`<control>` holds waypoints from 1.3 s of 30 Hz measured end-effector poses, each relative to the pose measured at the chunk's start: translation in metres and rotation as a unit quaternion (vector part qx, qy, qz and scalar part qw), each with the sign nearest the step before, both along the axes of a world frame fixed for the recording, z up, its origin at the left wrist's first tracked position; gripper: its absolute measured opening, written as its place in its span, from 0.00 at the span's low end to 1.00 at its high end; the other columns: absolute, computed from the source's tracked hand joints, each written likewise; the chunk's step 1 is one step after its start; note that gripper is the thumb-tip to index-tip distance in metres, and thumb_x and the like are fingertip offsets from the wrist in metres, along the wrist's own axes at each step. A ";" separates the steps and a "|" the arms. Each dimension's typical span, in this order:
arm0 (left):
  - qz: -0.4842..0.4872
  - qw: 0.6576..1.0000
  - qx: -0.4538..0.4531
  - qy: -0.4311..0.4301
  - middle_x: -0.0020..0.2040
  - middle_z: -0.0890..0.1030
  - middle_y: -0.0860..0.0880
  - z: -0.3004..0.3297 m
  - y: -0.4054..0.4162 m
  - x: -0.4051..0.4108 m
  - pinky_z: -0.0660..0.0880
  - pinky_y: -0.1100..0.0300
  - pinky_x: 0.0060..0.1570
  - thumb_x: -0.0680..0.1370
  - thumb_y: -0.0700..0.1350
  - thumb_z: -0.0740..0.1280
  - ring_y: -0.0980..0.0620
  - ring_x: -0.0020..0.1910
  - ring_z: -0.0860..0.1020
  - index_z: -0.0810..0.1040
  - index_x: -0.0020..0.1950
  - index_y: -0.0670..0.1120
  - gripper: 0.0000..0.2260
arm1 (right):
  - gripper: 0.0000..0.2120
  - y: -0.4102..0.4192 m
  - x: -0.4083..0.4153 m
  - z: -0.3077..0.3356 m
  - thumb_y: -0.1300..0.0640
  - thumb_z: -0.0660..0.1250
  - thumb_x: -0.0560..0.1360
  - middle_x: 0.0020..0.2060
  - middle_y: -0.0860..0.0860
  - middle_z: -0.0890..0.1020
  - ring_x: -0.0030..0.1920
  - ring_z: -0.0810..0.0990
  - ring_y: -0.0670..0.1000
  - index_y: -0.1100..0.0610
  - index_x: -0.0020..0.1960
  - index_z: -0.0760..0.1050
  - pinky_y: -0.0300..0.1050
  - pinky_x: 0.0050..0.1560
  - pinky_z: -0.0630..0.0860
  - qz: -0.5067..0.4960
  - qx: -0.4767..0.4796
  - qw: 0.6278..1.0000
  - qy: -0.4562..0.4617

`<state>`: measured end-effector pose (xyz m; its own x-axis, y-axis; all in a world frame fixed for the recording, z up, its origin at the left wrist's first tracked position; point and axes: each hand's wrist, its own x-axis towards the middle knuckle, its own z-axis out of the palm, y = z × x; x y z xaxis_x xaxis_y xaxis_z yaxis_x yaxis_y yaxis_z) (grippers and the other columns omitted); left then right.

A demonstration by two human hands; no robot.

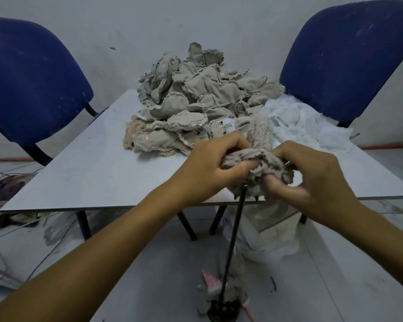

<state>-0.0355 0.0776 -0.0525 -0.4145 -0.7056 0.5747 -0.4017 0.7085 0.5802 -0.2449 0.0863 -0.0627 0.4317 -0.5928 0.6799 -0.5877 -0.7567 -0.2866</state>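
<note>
Head view: both hands meet just this side of the table (91, 170) edge, above a black rod (235, 228).
Left hand (209, 168): fingers curled round the left end of a fleecy piece (256, 156), thumb pressed into it.
Right hand (312, 180): grasps the right end of the piece, fingertips tucked under it; blurred, so the finer grip cannot be told.
Piece: bunched between the two hands with the fleece outward, one strip sticking up beyond them.
Rod: rises from a base (223, 310) on the floor below the hands; its top meets the piece just under the left thumb.
Pile (196, 101): beyond the hands, many beige pieces with raw seams showing, seemingly inside out.
Fluff (307, 122): white, beyond the right hand.
Done, as judged: the held piece already shows mostly fleece, so its turning looks well along; a few fleecy scraps lie by the base.
Left, as judged: finish and free this piece, then work through the large pile, which looks like most of the job.
</note>
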 end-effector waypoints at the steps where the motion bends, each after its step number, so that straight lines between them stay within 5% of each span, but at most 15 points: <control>1: 0.006 0.999 0.039 0.014 0.36 0.77 0.57 -0.002 -0.001 -0.005 0.70 0.63 0.35 0.75 0.47 0.69 0.61 0.34 0.74 0.75 0.44 0.53 0.04 | 0.10 -0.002 0.003 -0.002 0.49 0.66 0.71 0.34 0.47 0.78 0.35 0.74 0.47 0.56 0.42 0.77 0.41 0.35 0.72 -0.011 0.024 0.999 -0.043; 4: 0.030 0.993 0.084 0.073 0.35 0.77 0.53 -0.007 -0.003 -0.017 0.70 0.57 0.36 0.74 0.50 0.68 0.55 0.34 0.74 0.75 0.43 0.49 0.06 | 0.12 -0.013 0.014 -0.012 0.48 0.66 0.70 0.27 0.46 0.74 0.31 0.72 0.44 0.56 0.35 0.74 0.35 0.31 0.66 -0.075 0.087 0.983 -0.143; 9: 0.046 0.998 0.040 0.014 0.33 0.76 0.57 -0.015 -0.002 -0.030 0.66 0.67 0.34 0.72 0.49 0.70 0.60 0.32 0.72 0.74 0.41 0.51 0.05 | 0.06 -0.039 0.024 -0.023 0.63 0.63 0.64 0.25 0.52 0.69 0.29 0.67 0.50 0.60 0.31 0.67 0.52 0.29 0.66 -0.116 0.254 0.927 -0.248; 14: 0.093 0.968 0.206 0.110 0.33 0.77 0.56 -0.005 -0.025 -0.002 0.70 0.58 0.37 0.68 0.47 0.71 0.56 0.34 0.74 0.76 0.36 0.49 0.06 | 0.11 -0.036 0.013 -0.013 0.53 0.69 0.76 0.35 0.53 0.78 0.37 0.76 0.50 0.62 0.44 0.78 0.47 0.39 0.73 0.084 0.349 0.912 -0.197; 17: 0.188 0.962 0.165 0.110 0.27 0.73 0.57 -0.017 -0.030 -0.003 0.67 0.59 0.32 0.67 0.40 0.72 0.58 0.30 0.70 0.72 0.30 0.48 0.11 | 0.11 -0.024 0.024 -0.016 0.50 0.69 0.74 0.37 0.55 0.76 0.40 0.76 0.56 0.58 0.41 0.78 0.55 0.41 0.75 0.085 0.273 0.949 -0.131; 20: 0.268 0.950 0.128 0.101 0.27 0.69 0.53 -0.029 -0.030 -0.012 0.62 0.57 0.31 0.66 0.33 0.64 0.54 0.30 0.66 0.67 0.28 0.45 0.11 | 0.10 -0.017 0.038 -0.019 0.51 0.70 0.75 0.37 0.53 0.75 0.40 0.75 0.55 0.56 0.40 0.77 0.52 0.40 0.73 0.091 0.263 0.950 -0.138; 23: 0.164 0.962 0.191 0.105 0.30 0.72 0.53 -0.027 -0.034 0.000 0.65 0.59 0.33 0.66 0.37 0.68 0.55 0.31 0.69 0.71 0.31 0.47 0.09 | 0.07 -0.026 0.023 -0.016 0.53 0.70 0.75 0.41 0.54 0.77 0.44 0.76 0.51 0.57 0.44 0.77 0.46 0.45 0.74 0.122 0.333 0.930 -0.098; 26: 0.023 0.939 0.321 0.123 0.34 0.73 0.49 -0.025 -0.030 0.016 0.66 0.64 0.32 0.71 0.43 0.71 0.54 0.34 0.71 0.74 0.40 0.45 0.06 | 0.10 -0.035 0.003 -0.014 0.57 0.68 0.74 0.44 0.60 0.78 0.47 0.78 0.51 0.63 0.50 0.78 0.46 0.52 0.74 0.179 0.422 0.883 -0.100; 29: 0.016 0.949 0.297 0.104 0.36 0.77 0.53 -0.029 -0.026 0.017 0.70 0.67 0.36 0.74 0.40 0.72 0.56 0.36 0.74 0.76 0.42 0.45 0.06 | 0.08 -0.034 0.001 -0.017 0.59 0.74 0.74 0.41 0.54 0.81 0.45 0.79 0.48 0.61 0.49 0.79 0.40 0.48 0.75 0.192 0.441 0.871 -0.093; 35: 0.002 0.953 0.273 0.129 0.35 0.73 0.50 -0.023 -0.017 -0.003 0.67 0.64 0.34 0.70 0.46 0.70 0.55 0.35 0.71 0.74 0.39 0.46 0.06 | 0.12 -0.033 0.014 -0.024 0.61 0.76 0.72 0.29 0.62 0.79 0.31 0.78 0.51 0.61 0.36 0.75 0.41 0.35 0.76 0.077 0.347 0.911 -0.210; 39: -0.005 0.963 0.257 0.078 0.37 0.75 0.49 -0.030 -0.012 -0.015 0.69 0.55 0.39 0.70 0.48 0.71 0.53 0.37 0.73 0.75 0.40 0.46 0.08 | 0.13 -0.036 0.023 -0.033 0.56 0.70 0.65 0.22 0.44 0.67 0.27 0.64 0.44 0.53 0.27 0.68 0.42 0.29 0.62 -0.079 0.285 0.917 -0.269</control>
<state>-0.0503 0.0659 -0.0825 -0.3598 -0.9098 0.2067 -0.2760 0.3155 0.9079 -0.2218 0.0503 -0.0956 0.0019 -0.9440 0.3300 -0.3343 -0.3116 -0.8895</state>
